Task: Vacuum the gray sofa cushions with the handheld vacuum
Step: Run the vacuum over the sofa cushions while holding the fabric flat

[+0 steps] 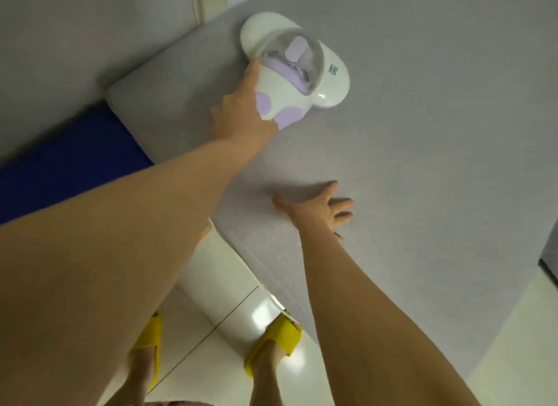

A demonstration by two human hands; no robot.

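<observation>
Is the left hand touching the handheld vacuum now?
Touching. The head view shows the left hand gripping the rear of the handheld vacuum.

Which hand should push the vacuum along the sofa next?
Left. The left hand grips the vacuum, which sits on the cushion. The right hand is open over the cushion, apart from the vacuum.

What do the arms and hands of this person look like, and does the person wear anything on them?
The left arm and the right arm are bare as far as the picture shows; no sleeve is visible. The left hand and the right hand have no gloves. No watch, bracelet or ring shows on either.
</observation>
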